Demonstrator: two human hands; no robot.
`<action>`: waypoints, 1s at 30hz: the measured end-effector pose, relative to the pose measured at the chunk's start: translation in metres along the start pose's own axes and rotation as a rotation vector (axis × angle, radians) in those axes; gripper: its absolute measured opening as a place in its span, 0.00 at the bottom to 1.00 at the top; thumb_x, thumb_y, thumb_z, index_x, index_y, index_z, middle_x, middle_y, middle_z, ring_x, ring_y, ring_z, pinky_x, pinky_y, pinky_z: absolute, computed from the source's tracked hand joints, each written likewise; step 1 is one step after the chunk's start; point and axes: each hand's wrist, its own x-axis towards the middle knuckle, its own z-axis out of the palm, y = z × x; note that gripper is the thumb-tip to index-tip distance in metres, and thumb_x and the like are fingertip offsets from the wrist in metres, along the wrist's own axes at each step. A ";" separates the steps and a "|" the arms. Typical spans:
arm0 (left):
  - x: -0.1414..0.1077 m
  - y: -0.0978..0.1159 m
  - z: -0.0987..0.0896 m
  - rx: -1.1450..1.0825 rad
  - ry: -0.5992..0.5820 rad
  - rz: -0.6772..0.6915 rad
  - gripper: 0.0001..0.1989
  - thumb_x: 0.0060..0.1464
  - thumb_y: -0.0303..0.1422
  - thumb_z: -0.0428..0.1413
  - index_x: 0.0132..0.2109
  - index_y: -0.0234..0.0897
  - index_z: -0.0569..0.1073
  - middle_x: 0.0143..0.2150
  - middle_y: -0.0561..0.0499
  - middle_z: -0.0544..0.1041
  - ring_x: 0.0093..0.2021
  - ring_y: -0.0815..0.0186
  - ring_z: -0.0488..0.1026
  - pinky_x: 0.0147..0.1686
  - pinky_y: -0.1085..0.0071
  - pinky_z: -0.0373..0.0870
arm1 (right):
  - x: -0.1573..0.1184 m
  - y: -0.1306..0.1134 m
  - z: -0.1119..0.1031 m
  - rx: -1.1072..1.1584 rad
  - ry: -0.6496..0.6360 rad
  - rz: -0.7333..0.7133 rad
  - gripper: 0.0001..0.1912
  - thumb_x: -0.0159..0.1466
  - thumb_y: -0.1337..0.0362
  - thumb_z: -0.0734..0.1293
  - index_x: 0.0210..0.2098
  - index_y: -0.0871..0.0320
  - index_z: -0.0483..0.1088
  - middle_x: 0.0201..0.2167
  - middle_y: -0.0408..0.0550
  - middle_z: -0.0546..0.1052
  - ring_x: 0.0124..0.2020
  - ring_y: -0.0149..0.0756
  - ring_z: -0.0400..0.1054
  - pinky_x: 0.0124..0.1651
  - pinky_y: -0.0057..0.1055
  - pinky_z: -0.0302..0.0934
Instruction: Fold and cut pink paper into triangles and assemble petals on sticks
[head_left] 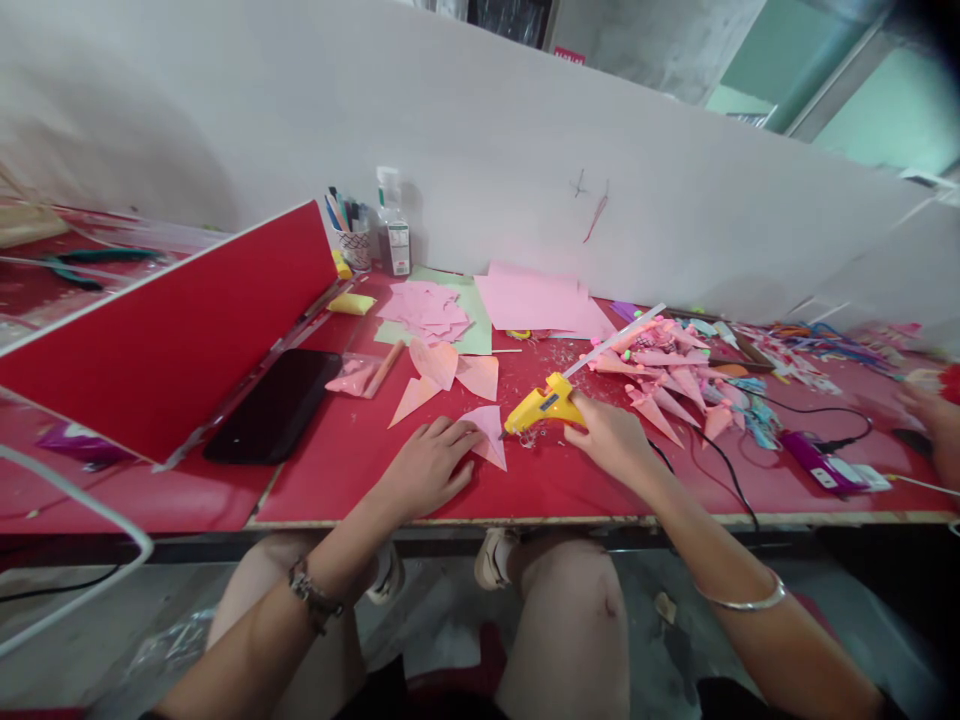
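Note:
My right hand (613,437) is wrapped around the handle of a yellow hot glue gun (541,402). A long clear glue stick (615,338) juts from the gun's back, up and to the right. The gun's nozzle points left, close to the right edge of a pink paper piece (491,430) on the red table. My left hand (433,462) lies palm down, its fingers stretched over the left side of that piece. Just beyond it are several fan-shaped pink paper pieces (435,366). To the right of the gun is a heap of pink paper cones (667,370).
A black phone (274,408) lies beside an upright red board (180,340) at left. Pink sheets (536,300), a pen cup (355,248) and a dark bottle (396,240) stand near the wall. Cables run to a purple power strip (821,465); another person's hand (930,405) is far right.

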 end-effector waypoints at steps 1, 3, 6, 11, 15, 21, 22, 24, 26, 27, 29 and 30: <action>0.000 0.000 0.000 -0.004 0.000 -0.003 0.17 0.56 0.33 0.43 0.52 0.37 0.64 0.51 0.47 0.67 0.47 0.59 0.62 0.47 0.62 0.60 | 0.002 -0.001 -0.001 -0.004 -0.008 0.009 0.20 0.58 0.62 0.60 0.51 0.58 0.60 0.33 0.50 0.76 0.34 0.41 0.71 0.28 0.27 0.55; -0.001 0.000 0.001 -0.009 0.005 -0.011 0.17 0.56 0.32 0.44 0.51 0.37 0.64 0.51 0.48 0.67 0.47 0.59 0.62 0.47 0.62 0.60 | 0.005 -0.002 -0.002 -0.003 -0.019 0.013 0.20 0.59 0.62 0.60 0.50 0.57 0.60 0.35 0.50 0.76 0.35 0.40 0.71 0.29 0.27 0.55; -0.001 0.000 0.003 -0.008 0.024 -0.010 0.16 0.56 0.32 0.44 0.51 0.38 0.65 0.51 0.48 0.68 0.48 0.60 0.62 0.48 0.62 0.60 | 0.010 -0.005 -0.003 -0.006 -0.023 0.013 0.19 0.59 0.62 0.60 0.50 0.57 0.60 0.37 0.50 0.75 0.36 0.40 0.70 0.31 0.27 0.56; -0.002 0.000 0.004 0.017 0.048 -0.012 0.15 0.55 0.30 0.45 0.49 0.38 0.67 0.48 0.47 0.69 0.47 0.61 0.64 0.47 0.63 0.62 | 0.018 -0.007 -0.003 -0.029 -0.019 0.007 0.20 0.59 0.62 0.60 0.51 0.57 0.59 0.38 0.51 0.75 0.37 0.40 0.70 0.31 0.28 0.57; -0.003 0.000 0.004 0.030 0.078 -0.011 0.14 0.55 0.30 0.44 0.46 0.38 0.69 0.44 0.48 0.71 0.45 0.62 0.66 0.45 0.65 0.63 | 0.021 -0.008 -0.002 -0.029 -0.005 0.007 0.21 0.59 0.61 0.60 0.52 0.56 0.57 0.37 0.50 0.75 0.36 0.41 0.70 0.31 0.28 0.57; -0.003 -0.001 0.005 0.042 0.100 -0.015 0.14 0.54 0.29 0.45 0.45 0.39 0.70 0.45 0.49 0.72 0.44 0.62 0.68 0.43 0.65 0.65 | 0.024 -0.010 -0.001 -0.043 0.014 0.014 0.22 0.59 0.61 0.60 0.53 0.55 0.56 0.37 0.49 0.75 0.35 0.41 0.71 0.30 0.28 0.57; -0.003 -0.001 0.005 0.040 0.098 -0.017 0.14 0.54 0.29 0.45 0.45 0.39 0.70 0.45 0.49 0.72 0.44 0.62 0.68 0.43 0.65 0.65 | 0.024 -0.010 -0.001 -0.044 0.016 0.015 0.22 0.59 0.61 0.60 0.52 0.55 0.57 0.36 0.49 0.75 0.35 0.41 0.71 0.30 0.28 0.57; -0.003 -0.001 0.005 0.031 0.092 -0.020 0.14 0.54 0.29 0.45 0.46 0.39 0.70 0.45 0.49 0.72 0.44 0.62 0.68 0.43 0.65 0.65 | 0.024 -0.012 -0.002 -0.044 0.017 0.022 0.20 0.59 0.61 0.60 0.51 0.56 0.58 0.35 0.49 0.76 0.34 0.41 0.71 0.30 0.28 0.57; -0.004 -0.001 0.004 0.014 0.089 -0.025 0.14 0.54 0.29 0.44 0.45 0.39 0.70 0.45 0.49 0.72 0.45 0.62 0.67 0.44 0.65 0.65 | 0.023 -0.014 -0.002 -0.036 0.026 0.031 0.20 0.59 0.60 0.60 0.51 0.56 0.58 0.35 0.50 0.75 0.34 0.41 0.71 0.31 0.28 0.58; -0.004 -0.001 0.004 0.001 0.091 -0.029 0.14 0.54 0.29 0.44 0.45 0.39 0.71 0.45 0.49 0.72 0.45 0.62 0.67 0.44 0.65 0.65 | 0.022 -0.013 -0.002 -0.026 0.037 0.035 0.20 0.59 0.58 0.60 0.50 0.56 0.58 0.35 0.50 0.75 0.35 0.41 0.71 0.31 0.28 0.58; -0.004 -0.001 0.003 -0.028 0.099 -0.034 0.14 0.54 0.29 0.44 0.45 0.39 0.71 0.44 0.49 0.72 0.45 0.62 0.67 0.44 0.66 0.65 | 0.021 -0.009 0.000 0.016 0.083 0.053 0.22 0.59 0.54 0.60 0.50 0.57 0.59 0.37 0.52 0.75 0.36 0.42 0.70 0.33 0.29 0.59; -0.004 -0.001 0.002 -0.042 0.101 -0.034 0.14 0.55 0.29 0.44 0.45 0.39 0.71 0.44 0.49 0.72 0.45 0.63 0.67 0.44 0.66 0.65 | 0.021 -0.006 0.003 0.050 0.115 0.064 0.22 0.59 0.53 0.60 0.50 0.58 0.59 0.39 0.53 0.74 0.38 0.42 0.70 0.34 0.30 0.60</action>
